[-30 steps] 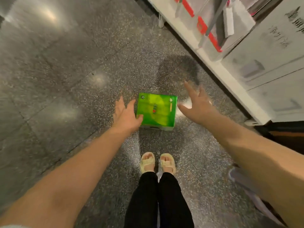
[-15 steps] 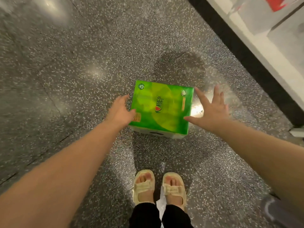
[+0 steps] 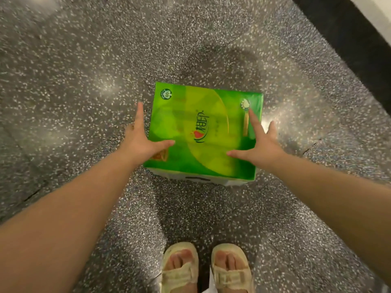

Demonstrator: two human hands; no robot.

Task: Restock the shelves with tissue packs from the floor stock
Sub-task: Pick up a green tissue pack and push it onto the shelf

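Note:
A large green tissue pack (image 3: 207, 115) with a red heart logo lies flat on the speckled grey floor in front of me. My left hand (image 3: 139, 140) is against its left side, fingers straight along the edge and thumb over the top face. My right hand (image 3: 262, 144) clasps the right side, with thumb and index finger on top and the other fingers past the edge. The pack sits between both palms and still rests on the floor.
My feet in pale sandals (image 3: 205, 269) stand just behind the pack. A dark plinth (image 3: 349, 39) and the white base of a shelf unit (image 3: 380, 20) run along the top right corner. Bare floor (image 3: 74, 81) stretches to the left.
The view has dropped closer to the floor. Both hands closed in from beside the pack onto its sides, thumbs now over the top. The shelf has slid almost out of view.

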